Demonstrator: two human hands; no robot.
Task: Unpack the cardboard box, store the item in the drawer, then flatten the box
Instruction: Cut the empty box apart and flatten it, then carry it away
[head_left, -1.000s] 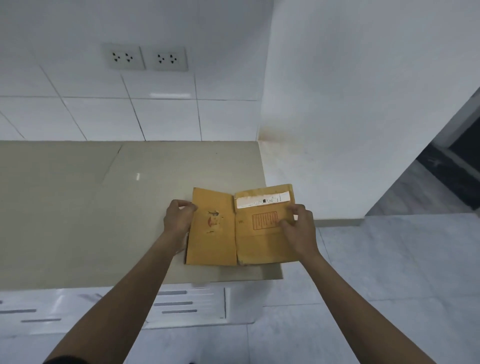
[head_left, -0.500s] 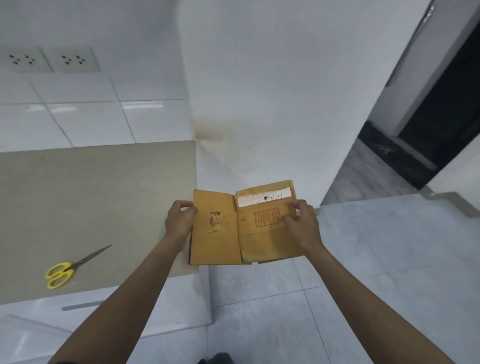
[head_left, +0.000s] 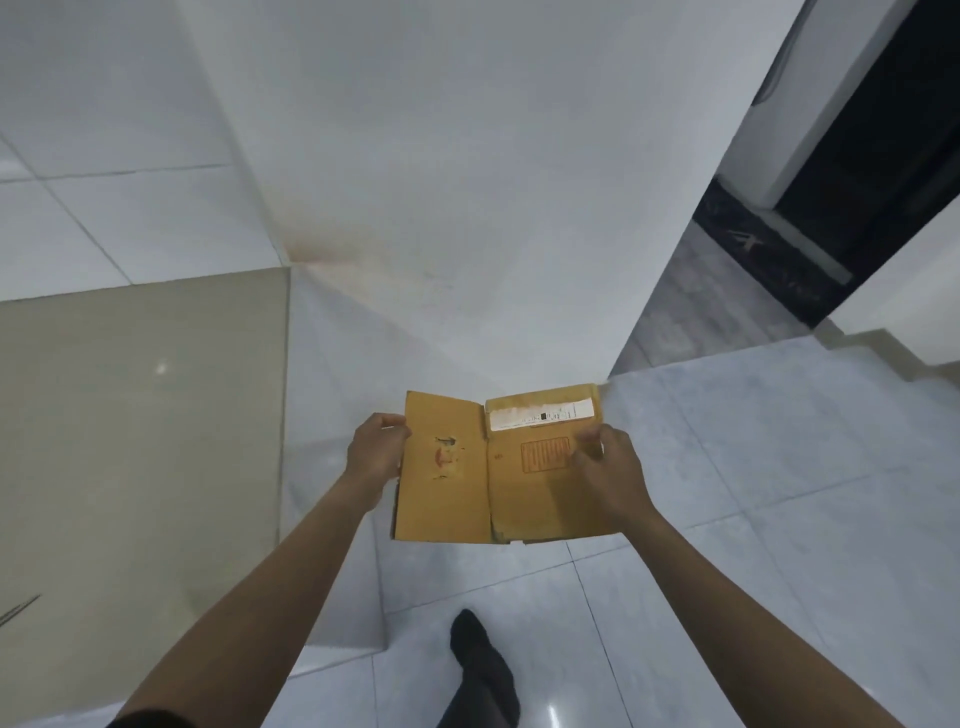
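Box (head_left: 498, 470) already flat, 2 panels side by side, held in the air over the floor (head_left: 779, 467), right of the counter (head_left: 140, 415). Left hand (head_left: 375, 452) pinching its left edge, right hand (head_left: 610, 470) clamped on its right edge. Drawer and item out of view; flattening apparently done, only putting the box away left.

arms: bare to above elbow | left sleeve (head_left: 150, 719): dark edge | foot (head_left: 480, 670): dark sock or shoe
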